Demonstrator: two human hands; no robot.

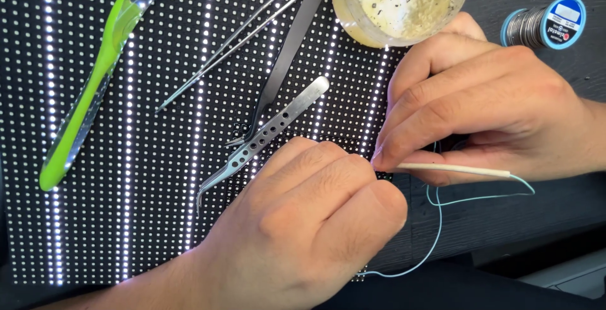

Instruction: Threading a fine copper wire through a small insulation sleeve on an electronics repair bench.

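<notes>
A green plastic-handled brush (88, 89) is laid at the left of the lit dotted LED panel (158, 209). A pair of thin steel tweezers (240, 38) and black tweezers (284, 57) are seen centrally. A round glass dish of yellowish paste (401, 4) and a blue-capped wire spool (546, 23) are set beyond, on the dark worktop (505, 221).

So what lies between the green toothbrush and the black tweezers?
In the head view, a thin pair of silver tweezers lies on the lit LED panel between the green toothbrush and black tweezers.
</notes>
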